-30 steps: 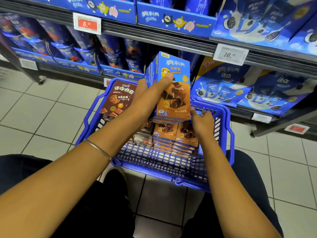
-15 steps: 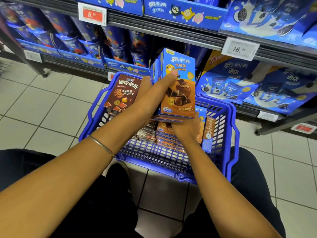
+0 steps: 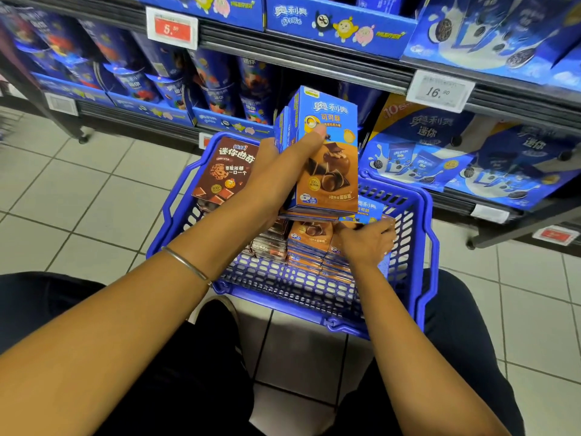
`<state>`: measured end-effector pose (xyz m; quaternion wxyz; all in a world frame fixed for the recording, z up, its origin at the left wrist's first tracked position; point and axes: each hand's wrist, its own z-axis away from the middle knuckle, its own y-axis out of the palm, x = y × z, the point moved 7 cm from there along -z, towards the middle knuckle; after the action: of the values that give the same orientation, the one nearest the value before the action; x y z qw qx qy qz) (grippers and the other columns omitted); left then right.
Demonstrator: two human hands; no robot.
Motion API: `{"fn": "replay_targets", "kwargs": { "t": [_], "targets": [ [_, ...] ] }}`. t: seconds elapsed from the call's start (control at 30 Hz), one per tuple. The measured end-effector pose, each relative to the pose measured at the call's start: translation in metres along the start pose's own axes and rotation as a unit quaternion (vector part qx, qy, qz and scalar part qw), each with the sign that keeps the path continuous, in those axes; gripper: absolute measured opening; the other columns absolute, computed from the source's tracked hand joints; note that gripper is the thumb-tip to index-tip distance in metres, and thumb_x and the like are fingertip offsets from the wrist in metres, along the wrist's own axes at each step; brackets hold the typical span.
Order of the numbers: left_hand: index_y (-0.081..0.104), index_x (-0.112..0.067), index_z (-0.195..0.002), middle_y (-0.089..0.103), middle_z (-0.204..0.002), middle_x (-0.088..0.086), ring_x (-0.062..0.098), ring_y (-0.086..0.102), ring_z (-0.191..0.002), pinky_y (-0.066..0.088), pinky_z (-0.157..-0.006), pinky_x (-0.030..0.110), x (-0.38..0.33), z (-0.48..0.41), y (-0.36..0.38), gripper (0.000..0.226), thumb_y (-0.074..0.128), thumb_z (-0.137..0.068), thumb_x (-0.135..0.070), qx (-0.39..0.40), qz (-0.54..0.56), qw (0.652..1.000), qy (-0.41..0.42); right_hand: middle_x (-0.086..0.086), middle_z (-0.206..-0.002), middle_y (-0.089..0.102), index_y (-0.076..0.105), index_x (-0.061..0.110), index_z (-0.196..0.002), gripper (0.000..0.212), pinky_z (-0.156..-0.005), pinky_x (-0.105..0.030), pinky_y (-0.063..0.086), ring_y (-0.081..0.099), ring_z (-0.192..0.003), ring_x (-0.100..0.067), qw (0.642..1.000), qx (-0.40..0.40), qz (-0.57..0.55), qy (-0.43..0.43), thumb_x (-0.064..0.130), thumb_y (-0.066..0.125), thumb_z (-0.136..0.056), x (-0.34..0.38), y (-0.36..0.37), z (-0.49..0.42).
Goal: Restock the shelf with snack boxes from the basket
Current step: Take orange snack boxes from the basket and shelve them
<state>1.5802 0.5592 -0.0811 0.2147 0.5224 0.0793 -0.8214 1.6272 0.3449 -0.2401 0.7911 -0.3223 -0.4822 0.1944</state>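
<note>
Head view: upright blue-and-orange snack boxes (image 3: 327, 158) in left hand (image 3: 283, 177).

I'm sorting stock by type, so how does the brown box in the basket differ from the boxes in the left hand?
The brown box is dark brown with a cookie picture; the held boxes are blue above, orange below. The brown box is single and leans in the basket's far left corner; the held boxes are several, gripped upright by the left hand above it. Both are cardboard snack boxes.
</note>
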Motion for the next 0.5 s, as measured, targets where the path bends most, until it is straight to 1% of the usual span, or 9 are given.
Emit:
{"fn": "replay_targets", "kwargs": {
  "t": [0.07, 0.13, 0.17, 0.23, 0.27, 0.33, 0.4, 0.43, 0.5],
  "targets": [
    [0.055, -0.014, -0.140, 0.080, -0.118, 0.006, 0.024, 0.082, -0.096, 0.067, -0.086, 0.046, 0.000, 0.000, 0.001, 0.065, 0.079, -0.092, -0.051, -0.001, 0.002, 1.000, -0.002, -0.018, -0.160, 0.022, 0.016, 0.002, -0.156, 0.117, -0.112, -0.055, 0.034, 0.020, -0.147, -0.041, 0.999, 0.009, -0.009, 0.030, 0.047, 0.086, -0.075, -0.005, 0.000, -0.004],
    [0.054, -0.014, -0.140, 0.079, -0.120, 0.006, 0.024, 0.081, -0.099, 0.066, -0.089, 0.048, 0.000, 0.001, 0.002, 0.065, 0.079, -0.093, -0.051, 0.000, -0.002, 1.000, -0.004, -0.014, -0.154, 0.036, 0.034, 0.007, -0.148, 0.100, -0.109, -0.056, 0.037, 0.028, -0.142, -0.041, 1.000, 0.014, 0.008, 0.017, 0.048, 0.086, -0.074, -0.003, -0.004, -0.008],
    [0.053, -0.014, -0.140, 0.079, -0.121, 0.006, 0.024, 0.081, -0.099, 0.066, -0.090, 0.048, 0.001, 0.001, 0.002, 0.065, 0.078, -0.093, -0.051, 0.001, -0.006, 1.000, -0.005, -0.012, -0.151, 0.039, 0.037, 0.010, -0.146, 0.097, -0.108, -0.057, 0.038, 0.031, -0.140, -0.042, 1.000, 0.014, 0.015, 0.006, 0.047, 0.087, -0.073, -0.001, -0.006, -0.010],
    [0.053, -0.014, -0.141, 0.079, -0.121, 0.006, 0.023, 0.081, -0.098, 0.068, -0.085, 0.044, 0.003, 0.002, 0.002, 0.064, 0.078, -0.094, -0.050, 0.002, -0.005, 1.000, -0.007, -0.011, -0.150, 0.038, 0.030, 0.017, -0.152, 0.103, -0.109, -0.056, 0.039, 0.036, -0.139, -0.041, 0.999, 0.013, 0.020, -0.025, 0.041, 0.089, -0.072, 0.005, -0.010, -0.009],
    [0.054, -0.014, -0.141, 0.079, -0.120, 0.005, 0.022, 0.082, -0.096, 0.068, -0.080, 0.041, 0.004, 0.001, 0.001, 0.063, 0.078, -0.094, -0.049, 0.003, -0.003, 1.000, -0.006, -0.011, -0.149, 0.038, 0.026, 0.020, -0.156, 0.106, -0.105, -0.054, 0.043, 0.041, -0.136, -0.039, 0.998, 0.009, 0.021, -0.053, 0.036, 0.089, -0.073, 0.009, -0.012, -0.007],
    [0.053, -0.016, -0.138, 0.080, -0.118, 0.004, 0.021, 0.082, -0.092, 0.068, -0.074, 0.037, 0.005, 0.001, 0.000, 0.062, 0.079, -0.093, -0.049, 0.002, -0.002, 1.000, -0.006, -0.006, -0.145, 0.038, 0.024, 0.025, -0.158, 0.103, -0.088, -0.046, 0.052, 0.050, -0.128, -0.032, 0.991, -0.008, 0.039, -0.125, 0.028, 0.087, -0.076, 0.019, -0.019, 0.000],
    [0.052, -0.019, -0.135, 0.080, -0.117, 0.003, 0.020, 0.082, -0.091, 0.068, -0.079, 0.041, 0.005, -0.001, -0.001, 0.061, 0.080, -0.092, -0.051, 0.001, -0.004, 1.000, -0.006, -0.002, -0.143, 0.040, 0.032, 0.027, -0.156, 0.090, -0.075, -0.034, 0.047, 0.055, -0.123, -0.023, 0.983, -0.036, 0.033, -0.179, 0.021, 0.082, -0.082, 0.028, -0.030, 0.003],
    [0.051, -0.020, -0.133, 0.080, -0.117, 0.003, 0.020, 0.082, -0.091, 0.068, -0.083, 0.044, 0.006, -0.003, -0.003, 0.060, 0.080, -0.091, -0.052, -0.001, -0.008, 1.000, -0.004, -0.001, -0.142, 0.043, 0.038, 0.026, -0.153, 0.081, -0.074, -0.028, 0.044, 0.055, -0.120, -0.018, 0.980, -0.048, -0.001, -0.191, 0.018, 0.079, -0.084, 0.033, -0.038, 0.003],
    [0.051, -0.021, -0.132, 0.080, -0.117, 0.002, 0.021, 0.082, -0.094, 0.066, -0.089, 0.048, 0.006, -0.006, -0.005, 0.062, 0.082, -0.089, -0.053, -0.005, -0.012, 1.000, 0.000, 0.001, -0.135, 0.049, 0.049, 0.025, -0.145, 0.067, -0.074, -0.008, 0.040, 0.053, -0.114, -0.008, 0.973, -0.062, -0.097, -0.198, 0.016, 0.078, -0.086, 0.045, -0.061, 0.001]
  ]
}}
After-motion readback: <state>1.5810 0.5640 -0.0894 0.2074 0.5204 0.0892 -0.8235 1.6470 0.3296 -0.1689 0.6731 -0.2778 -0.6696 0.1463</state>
